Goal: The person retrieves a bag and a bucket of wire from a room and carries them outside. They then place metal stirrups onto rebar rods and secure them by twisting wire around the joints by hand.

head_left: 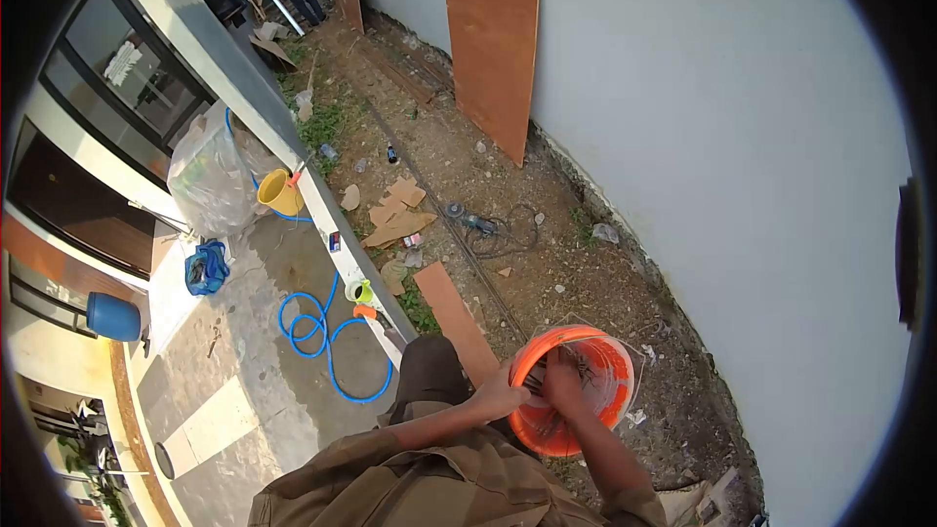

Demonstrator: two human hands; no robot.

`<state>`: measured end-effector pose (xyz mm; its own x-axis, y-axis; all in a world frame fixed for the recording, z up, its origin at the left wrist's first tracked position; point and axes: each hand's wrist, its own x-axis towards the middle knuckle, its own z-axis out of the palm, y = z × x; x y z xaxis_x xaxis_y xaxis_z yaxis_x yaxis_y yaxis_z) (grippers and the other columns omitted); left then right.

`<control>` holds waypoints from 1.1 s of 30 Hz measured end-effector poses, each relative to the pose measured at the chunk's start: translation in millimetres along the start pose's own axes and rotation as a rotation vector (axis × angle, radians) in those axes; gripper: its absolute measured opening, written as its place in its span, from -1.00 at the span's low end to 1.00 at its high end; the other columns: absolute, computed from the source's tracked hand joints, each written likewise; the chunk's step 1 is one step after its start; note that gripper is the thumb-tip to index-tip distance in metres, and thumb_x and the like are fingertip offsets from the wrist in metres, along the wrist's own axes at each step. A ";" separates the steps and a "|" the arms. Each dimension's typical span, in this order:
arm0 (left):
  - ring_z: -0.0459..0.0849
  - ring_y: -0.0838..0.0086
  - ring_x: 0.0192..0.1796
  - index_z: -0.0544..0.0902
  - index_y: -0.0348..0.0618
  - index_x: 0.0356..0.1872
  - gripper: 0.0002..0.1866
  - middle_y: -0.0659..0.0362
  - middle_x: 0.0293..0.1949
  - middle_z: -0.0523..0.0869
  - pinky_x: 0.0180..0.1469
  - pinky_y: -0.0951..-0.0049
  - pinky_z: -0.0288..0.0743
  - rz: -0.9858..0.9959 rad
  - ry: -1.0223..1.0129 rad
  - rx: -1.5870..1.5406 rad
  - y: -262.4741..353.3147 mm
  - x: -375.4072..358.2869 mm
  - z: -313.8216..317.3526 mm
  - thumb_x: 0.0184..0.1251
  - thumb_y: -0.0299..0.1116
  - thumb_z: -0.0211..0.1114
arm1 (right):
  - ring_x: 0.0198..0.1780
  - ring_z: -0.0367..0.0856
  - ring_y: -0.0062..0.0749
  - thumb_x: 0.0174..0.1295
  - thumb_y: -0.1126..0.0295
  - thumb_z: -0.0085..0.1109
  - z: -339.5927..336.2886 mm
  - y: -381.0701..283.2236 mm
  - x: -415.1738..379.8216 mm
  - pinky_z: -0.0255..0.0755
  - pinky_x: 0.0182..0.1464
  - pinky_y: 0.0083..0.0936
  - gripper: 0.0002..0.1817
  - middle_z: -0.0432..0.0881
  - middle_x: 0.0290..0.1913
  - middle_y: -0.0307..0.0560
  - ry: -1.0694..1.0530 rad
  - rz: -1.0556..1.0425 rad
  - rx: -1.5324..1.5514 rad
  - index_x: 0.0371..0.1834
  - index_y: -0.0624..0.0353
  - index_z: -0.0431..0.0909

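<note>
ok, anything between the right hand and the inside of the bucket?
Nothing visible. The right hand is already inside the bucket, through its open mouth. The left hand is off at the rim's left side.

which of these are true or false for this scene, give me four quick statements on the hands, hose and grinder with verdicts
1. The right hand reaches inside the orange bucket. True.
2. The left hand is on the blue hose. False: the left hand is at the bucket's rim.
3. The angle grinder lies on the dirt ground. True.
4. The blue hose is coiled on the dirt. False: the blue hose lies on the paved floor.
</note>
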<state>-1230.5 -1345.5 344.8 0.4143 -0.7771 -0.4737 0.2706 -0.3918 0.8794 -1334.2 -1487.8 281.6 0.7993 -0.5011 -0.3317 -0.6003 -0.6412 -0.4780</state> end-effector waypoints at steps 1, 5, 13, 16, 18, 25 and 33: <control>0.55 0.37 0.10 0.29 -0.38 0.35 -0.29 0.04 0.07 0.56 0.20 0.41 0.42 -0.004 -0.003 -0.022 6.5 -0.7 1.0 0.08 -0.50 0.24 | 0.10 0.56 0.26 0.06 0.39 0.26 -3.3 0.6 1.1 0.49 0.11 -0.01 -0.34 0.49 0.11 0.38 0.056 -0.027 -0.042 0.27 0.33 0.28; 0.58 0.36 0.14 0.12 -0.25 0.49 -0.16 0.02 0.10 0.55 0.22 0.35 0.49 -0.106 -0.064 -0.162 94.3 -24.6 6.3 0.07 -0.61 0.12 | 0.04 0.60 0.17 0.12 0.41 0.15 -31.0 -2.4 17.0 0.58 0.00 -0.05 -0.50 0.58 -0.03 0.23 0.069 -0.073 -0.193 0.15 0.30 0.37; 0.54 0.43 -0.01 0.25 -0.31 0.40 -0.23 0.10 -0.02 0.55 0.05 0.44 0.45 -0.003 -0.012 -0.025 66.3 62.0 22.2 0.07 -0.44 0.25 | -0.02 0.63 0.09 0.11 0.28 0.20 -49.2 48.1 72.6 0.62 -0.10 -0.07 -0.59 0.60 -0.08 0.10 0.117 -0.137 -0.310 0.04 0.18 0.49; 0.55 0.46 -0.07 0.29 -0.31 0.37 -0.27 0.12 -0.06 0.55 -0.01 0.44 0.47 -0.075 -0.055 -0.045 72.4 124.1 27.7 0.07 -0.45 0.24 | -0.03 0.66 0.03 0.10 0.21 0.23 -85.4 56.4 106.9 0.60 -0.08 -0.04 -0.61 0.64 -0.07 0.14 0.066 -0.116 -0.264 -0.01 0.10 0.55; 0.57 0.46 -0.10 0.29 -0.31 0.37 -0.27 0.11 -0.05 0.56 -0.03 0.43 0.49 -0.053 -0.089 -0.115 71.9 165.9 30.7 0.08 -0.45 0.24 | -0.03 0.69 -0.01 0.10 0.20 0.23 -111.1 65.6 136.1 0.58 -0.06 -0.04 -0.62 0.66 -0.05 0.18 -0.050 -0.043 -0.196 -0.02 0.09 0.56; 0.62 0.47 -0.08 0.38 -0.25 0.33 -0.35 0.17 -0.10 0.63 0.03 0.46 0.51 0.030 0.084 -0.141 102.4 277.0 4.0 0.11 -0.47 0.23 | -0.03 0.68 0.09 0.12 0.38 0.21 -212.7 49.1 223.2 0.52 -0.03 -0.07 -0.61 0.68 -0.05 0.19 -0.066 -0.139 -0.077 0.06 0.10 0.52; 0.64 0.43 -0.12 0.43 -0.27 0.12 -0.52 0.11 -0.14 0.61 -0.12 0.42 0.59 -0.110 0.220 -0.418 178.6 306.0 -55.2 0.10 -0.47 0.22 | -0.08 0.69 -0.11 0.22 0.48 0.22 -302.6 3.0 309.4 0.50 -0.01 -0.29 -0.74 0.67 -0.21 0.11 -0.108 -0.326 0.221 -0.06 0.25 0.46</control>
<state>-1007.4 -1626.2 354.3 0.5256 -0.6016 -0.6015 0.6307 -0.1990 0.7501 -1096.8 -1820.7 423.7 0.9519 -0.2214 -0.2116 -0.3045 -0.6097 -0.7318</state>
